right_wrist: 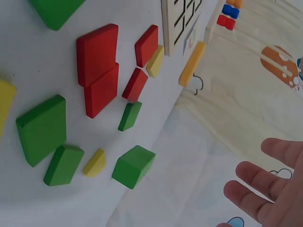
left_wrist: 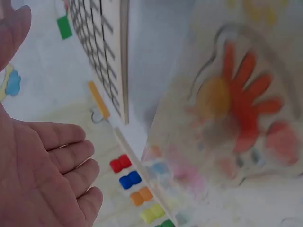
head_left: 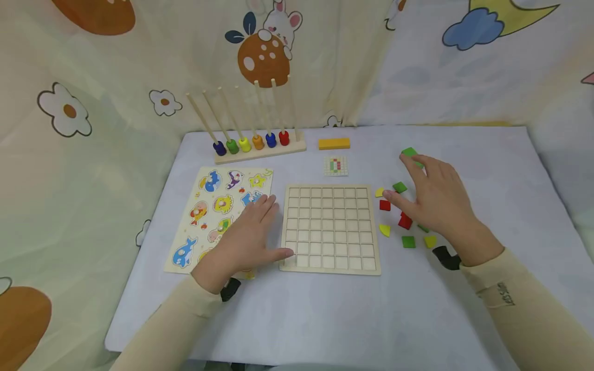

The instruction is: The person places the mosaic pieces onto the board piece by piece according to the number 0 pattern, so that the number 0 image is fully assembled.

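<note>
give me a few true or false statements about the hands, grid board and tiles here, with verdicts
1. The grid board has tiles in half its cells. False: every cell that shows is empty.
2. The right hand is spread over loose tiles to the right of the board. True.
3. The left hand grips a red tile. False: it lies flat and holds nothing, partly on the animal puzzle, thumb at the board's edge.
4. The loose tiles are red, green and yellow. True.
5. The bead rack stands at the near edge of the table. False: it stands at the far edge, by the curtain.
</note>
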{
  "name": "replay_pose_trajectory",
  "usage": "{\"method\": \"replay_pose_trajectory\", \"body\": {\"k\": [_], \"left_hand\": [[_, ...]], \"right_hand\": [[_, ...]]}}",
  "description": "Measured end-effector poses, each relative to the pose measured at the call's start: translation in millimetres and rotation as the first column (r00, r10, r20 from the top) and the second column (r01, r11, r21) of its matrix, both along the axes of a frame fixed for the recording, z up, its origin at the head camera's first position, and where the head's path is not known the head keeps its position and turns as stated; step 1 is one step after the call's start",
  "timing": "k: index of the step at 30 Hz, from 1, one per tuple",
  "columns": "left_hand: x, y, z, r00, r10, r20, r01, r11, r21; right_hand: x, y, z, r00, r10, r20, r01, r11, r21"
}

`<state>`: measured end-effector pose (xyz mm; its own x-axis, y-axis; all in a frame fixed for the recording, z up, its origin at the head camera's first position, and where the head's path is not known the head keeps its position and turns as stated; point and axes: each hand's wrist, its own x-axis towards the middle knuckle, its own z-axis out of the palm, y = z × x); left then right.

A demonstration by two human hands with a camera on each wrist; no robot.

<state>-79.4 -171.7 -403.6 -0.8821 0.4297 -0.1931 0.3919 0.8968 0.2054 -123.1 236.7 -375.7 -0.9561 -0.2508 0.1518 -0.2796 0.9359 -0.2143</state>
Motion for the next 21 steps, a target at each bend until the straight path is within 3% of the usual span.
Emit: {"method": "replay_pose_trajectory", "body": {"k": [10,21], "left_hand": [[24.1,11.8,-9.2,1.000,-0.016,-0.008,0.016,0.998,-0.065],[38.5,12.6,-20.2,1.000,-0.025,0.001,0.025,0.993,-0.112]], "right_hand": [[-4.0,-8.0,-9.3,1.000,-0.007,0.011,0.007,1.000,-0.007],[-13.8,-14.8,-25.5,0.993,-0.028,0.117,0.023,0.999,0.043]]}}
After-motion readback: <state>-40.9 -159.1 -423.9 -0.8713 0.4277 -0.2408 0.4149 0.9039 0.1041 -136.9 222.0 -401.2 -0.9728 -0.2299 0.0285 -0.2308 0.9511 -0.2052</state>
